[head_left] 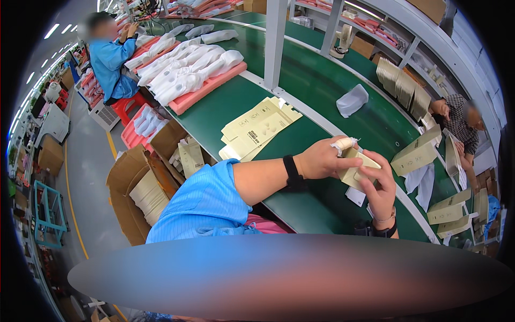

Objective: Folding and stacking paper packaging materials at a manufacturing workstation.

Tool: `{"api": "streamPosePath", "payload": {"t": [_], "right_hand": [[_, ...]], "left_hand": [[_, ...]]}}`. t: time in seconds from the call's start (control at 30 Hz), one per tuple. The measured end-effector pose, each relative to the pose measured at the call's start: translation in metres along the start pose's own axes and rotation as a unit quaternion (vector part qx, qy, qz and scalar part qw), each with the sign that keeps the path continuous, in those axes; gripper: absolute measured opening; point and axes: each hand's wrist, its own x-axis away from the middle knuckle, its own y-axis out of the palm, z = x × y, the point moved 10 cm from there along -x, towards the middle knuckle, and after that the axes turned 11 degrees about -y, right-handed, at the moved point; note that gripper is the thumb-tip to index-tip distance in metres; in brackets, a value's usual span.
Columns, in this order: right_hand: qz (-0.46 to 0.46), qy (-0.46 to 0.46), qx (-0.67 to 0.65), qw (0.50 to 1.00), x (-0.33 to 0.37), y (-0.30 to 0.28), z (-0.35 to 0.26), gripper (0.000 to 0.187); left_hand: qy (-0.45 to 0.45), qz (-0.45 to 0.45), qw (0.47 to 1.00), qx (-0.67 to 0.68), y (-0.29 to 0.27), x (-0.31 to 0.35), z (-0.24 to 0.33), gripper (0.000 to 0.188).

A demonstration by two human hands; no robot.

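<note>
Both hands meet over the green worktable, gripping a cream carton (351, 176). My left hand (319, 160) closes on its left side; one finger, wrapped in white tape (344, 144), points away from the carton. My right hand (382, 188) curls around the far and right sides, thumb and fingers pressing on the panels. The carton's end faces up toward me; its contents cannot be made out. Just below the hands lies a white printed slip (355, 196). Left of them is a stack of flattened cream cartons (257, 129).
Beyond a metal rail, a green conveyor (311, 70) carries a white pouch (352, 101) and open cream cartons (416, 153). White-wrapped items lie on pink foam trays (209, 88). A cardboard box (124, 185) stands left. Co-workers are at far left (111, 61) and right (462, 121).
</note>
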Motion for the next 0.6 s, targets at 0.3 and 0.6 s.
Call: {"api": "streamPosePath", "payload": {"t": [0.3,0.6], "right_hand": [[0.050,0.066,0.096,0.992,0.006,-0.004,0.010,0.031],[-0.015,-0.011,0.167,0.986,-0.009,0.011,-0.013,0.060]], "left_hand": [[0.086,0.043,0.984,-0.147,-0.005,0.000,0.022,0.051],[0.077,0.032,0.996,-0.038,-0.011,0.000,0.010,0.090]]}}
